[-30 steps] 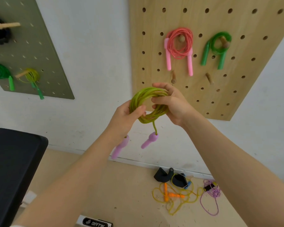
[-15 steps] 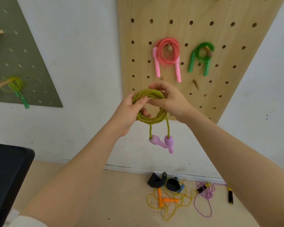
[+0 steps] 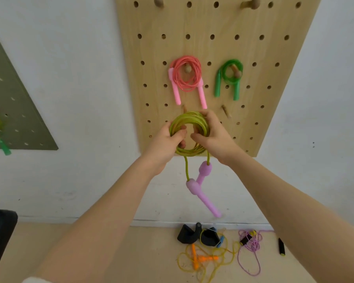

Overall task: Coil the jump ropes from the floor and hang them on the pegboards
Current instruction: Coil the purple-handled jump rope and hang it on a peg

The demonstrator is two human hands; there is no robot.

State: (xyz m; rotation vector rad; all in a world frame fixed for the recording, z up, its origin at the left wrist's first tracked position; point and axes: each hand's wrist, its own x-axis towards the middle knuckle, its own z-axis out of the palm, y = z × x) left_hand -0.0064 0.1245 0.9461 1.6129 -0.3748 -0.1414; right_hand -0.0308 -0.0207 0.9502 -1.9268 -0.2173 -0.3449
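I am looking at the tall light-wood pegboard (image 3: 217,48), where a coiled coral rope with pink handles (image 3: 187,78) and a coiled green rope (image 3: 230,75) are hanging from pegs. In front of its lower part I am holding the yellow-green coiled jump rope (image 3: 189,135); my left hand (image 3: 165,146) and right hand (image 3: 215,137) are curling their fingers around opposite sides of it. Its two lilac plastic handles (image 3: 200,184) are dangling below.
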